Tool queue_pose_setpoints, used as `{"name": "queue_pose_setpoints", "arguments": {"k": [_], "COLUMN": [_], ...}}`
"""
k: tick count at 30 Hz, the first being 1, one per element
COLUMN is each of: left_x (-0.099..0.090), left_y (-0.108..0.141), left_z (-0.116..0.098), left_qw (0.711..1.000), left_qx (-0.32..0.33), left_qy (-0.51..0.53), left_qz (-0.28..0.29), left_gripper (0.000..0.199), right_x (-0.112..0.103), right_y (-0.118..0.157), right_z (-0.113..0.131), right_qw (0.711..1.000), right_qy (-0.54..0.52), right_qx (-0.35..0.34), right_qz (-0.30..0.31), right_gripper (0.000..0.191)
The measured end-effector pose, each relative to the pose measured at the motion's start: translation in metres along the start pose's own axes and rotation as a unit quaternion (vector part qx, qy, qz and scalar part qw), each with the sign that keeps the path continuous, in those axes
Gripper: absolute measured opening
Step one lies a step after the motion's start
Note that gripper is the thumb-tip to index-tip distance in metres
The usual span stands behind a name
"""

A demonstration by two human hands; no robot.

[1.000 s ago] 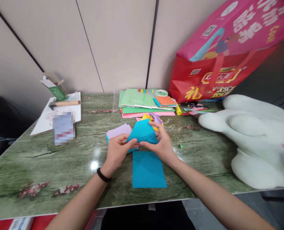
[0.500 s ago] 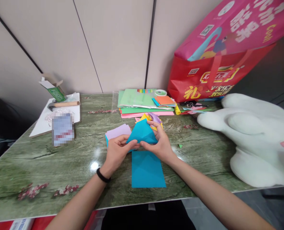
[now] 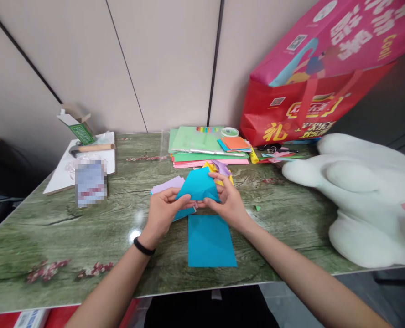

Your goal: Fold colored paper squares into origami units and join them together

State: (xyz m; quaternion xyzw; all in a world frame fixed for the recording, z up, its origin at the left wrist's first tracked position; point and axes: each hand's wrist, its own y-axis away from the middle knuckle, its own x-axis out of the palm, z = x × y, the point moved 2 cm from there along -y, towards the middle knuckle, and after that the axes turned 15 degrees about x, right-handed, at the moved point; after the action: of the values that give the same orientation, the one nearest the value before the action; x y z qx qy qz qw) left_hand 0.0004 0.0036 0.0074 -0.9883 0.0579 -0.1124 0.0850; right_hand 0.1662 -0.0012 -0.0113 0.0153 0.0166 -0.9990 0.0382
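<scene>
A folded piece of blue paper [image 3: 198, 184] is held up between both hands, above the table. My left hand [image 3: 164, 207] pinches its lower left corner between thumb and fingers. On the other side, my right hand [image 3: 227, 198] grips the lower right edge, thumb in front and a finger reaching along the upper right edge. Below the hands a flat blue sheet [image 3: 211, 241] lies on the table. A stack of lilac and blue paper [image 3: 168, 184] is partly covered by my left hand. Yellow and purple folded paper [image 3: 222, 168] sits just behind the held piece.
Green and pink paper packs [image 3: 192, 141] lie by the wall, with small orange sheets [image 3: 236, 143] and a glue stick [image 3: 253, 156] alongside. A white plush toy [image 3: 356, 191] and red bag [image 3: 284, 109] occupy the right. A hammer [image 3: 95, 148] rests on a white board at left.
The blue paper has turned slightly in my hands and shifted left, so its front face looks broader. My left hand has moved a little left; its fingers have slid along the lower edge.
</scene>
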Motion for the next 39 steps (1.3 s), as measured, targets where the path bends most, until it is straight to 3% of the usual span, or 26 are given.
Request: {"name": "queue_pose_setpoints", "arguments": {"k": [5,12,26,32,34,39], "left_x": [-0.003,-0.012,-0.017,-0.026,-0.026,-0.015], "left_y": [-0.003,-0.007,-0.011,-0.016,-0.016,-0.008], "left_z": [-0.001,-0.004,-0.002,-0.007,-0.008,-0.003], "left_qw": [1.000,0.998,0.999,0.996,0.998,0.988], "left_qx": [-0.005,0.014,-0.011,0.018,0.001,-0.123], "left_qy": [-0.004,-0.018,0.007,0.008,-0.007,-0.040], "left_qz": [-0.004,-0.053,-0.040,-0.088,-0.066,0.083], "left_gripper": [0.028,0.030,0.029,0.031,0.030,0.031], "right_x": [0.003,0.000,-0.001,-0.009,-0.010,-0.011], "right_y": [-0.001,-0.005,-0.005,-0.008,-0.008,-0.004], "right_z": [0.000,0.000,-0.006,-0.002,0.001,0.009], "right_qw": [0.993,0.985,0.991,0.989,0.986,0.980], "right_qy": [-0.100,-0.160,-0.118,-0.111,-0.111,-0.074], "right_qx": [0.052,0.066,0.051,0.019,-0.002,-0.054], "right_qz": [0.023,-0.012,-0.041,-0.100,-0.126,-0.179], "right_gripper": [0.055,0.049,0.046,0.038,0.031,0.022]}}
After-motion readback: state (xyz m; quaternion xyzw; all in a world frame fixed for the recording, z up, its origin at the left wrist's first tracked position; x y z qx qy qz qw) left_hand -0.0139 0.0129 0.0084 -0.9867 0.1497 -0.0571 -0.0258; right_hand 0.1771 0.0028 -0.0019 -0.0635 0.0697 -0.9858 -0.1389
